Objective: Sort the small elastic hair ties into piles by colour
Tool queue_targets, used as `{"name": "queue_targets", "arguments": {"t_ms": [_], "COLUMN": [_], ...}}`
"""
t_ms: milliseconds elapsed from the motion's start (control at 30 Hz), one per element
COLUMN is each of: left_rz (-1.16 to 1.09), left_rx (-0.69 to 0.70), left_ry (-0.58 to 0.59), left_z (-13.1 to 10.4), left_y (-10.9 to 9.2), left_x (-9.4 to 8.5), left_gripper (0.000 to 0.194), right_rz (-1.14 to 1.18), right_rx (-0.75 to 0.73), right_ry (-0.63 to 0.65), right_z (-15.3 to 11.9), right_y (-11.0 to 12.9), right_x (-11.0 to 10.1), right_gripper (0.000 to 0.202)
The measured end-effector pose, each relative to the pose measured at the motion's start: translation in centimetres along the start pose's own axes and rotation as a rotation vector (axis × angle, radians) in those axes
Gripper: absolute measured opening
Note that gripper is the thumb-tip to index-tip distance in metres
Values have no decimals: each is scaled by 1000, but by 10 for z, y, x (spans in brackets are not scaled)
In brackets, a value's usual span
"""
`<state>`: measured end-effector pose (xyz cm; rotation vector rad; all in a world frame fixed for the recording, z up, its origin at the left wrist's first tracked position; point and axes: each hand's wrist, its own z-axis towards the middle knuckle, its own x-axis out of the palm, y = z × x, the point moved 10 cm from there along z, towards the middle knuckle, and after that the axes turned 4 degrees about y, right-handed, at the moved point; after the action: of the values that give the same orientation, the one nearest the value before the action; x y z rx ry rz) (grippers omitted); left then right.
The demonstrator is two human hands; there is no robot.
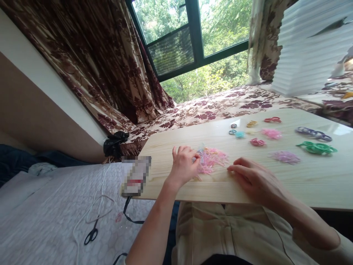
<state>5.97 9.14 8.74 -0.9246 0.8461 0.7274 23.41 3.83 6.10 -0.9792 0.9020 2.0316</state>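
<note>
And here at the table (162,147), picking pieces out of the mixed heap (213,158) seems to be the step in hand! The left hand (185,163) is curling over the heap's left edge, thumb and forefinger coming close together, though whether that grip is pinching a strand I cannot tell. The right hand (255,180) is resting just to the right of the heap, fingers drawn together and tips low by the tabletop; that grip I cannot read either, as nothing is clearly showing in it. The next move is probably calling for a fine, light pinch, lifting one piece without dragging its tangled neighbours!

Now the textures: the heap is looking thin, glossy and stringy, mostly pink with lilac and pale yellow mixed in. Beyond it, a lilac pile (286,157), a pink pile (271,134) and a small turquoise pile (239,134) are lying apart, fine and wispy. Thicker, rounder shapes are joining them: green bands (317,147) are looping loosely, dark violet rings (313,134) are overlapping in a row, and the pale wood-grained top is gleaming smoothly beneath them all
</note>
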Motion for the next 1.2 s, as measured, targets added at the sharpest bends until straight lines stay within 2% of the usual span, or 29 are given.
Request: {"name": "queue_targets", "arguments": {"t_ms": [133,267,467,600,800,933,1200], "left_rz": [-202,-388,-474,-535,-819,-721,-672], "left_rx": [-145,-253,-275,-280,-286,-282,-336], "left_ry": [-97,-157,-216,-236,-163,-194,-225], "left_z": [-3,-7,-10,-11,-10,-11,-20], "left_y": [22,36,40,39,30,30,44], "left_x": [-6,-4,-3,-2,10,8,9], "left_gripper": [13,11,10,12,14,11,12], "right_rz": [-1,13,138,296,475,447,281], "right_rx": [-11,-8,63,98,157,103,100], "right_ry": [-6,-13,4,-46,-16,42,67], "right_z": [-1,-1,9,25,55,67,60], "right_y": [1,-1,-6,7,21,27,19], "right_x": [-1,-1,-5,-10,19,31,26], "right_gripper": [32,30,31,28,36,28,27]}}
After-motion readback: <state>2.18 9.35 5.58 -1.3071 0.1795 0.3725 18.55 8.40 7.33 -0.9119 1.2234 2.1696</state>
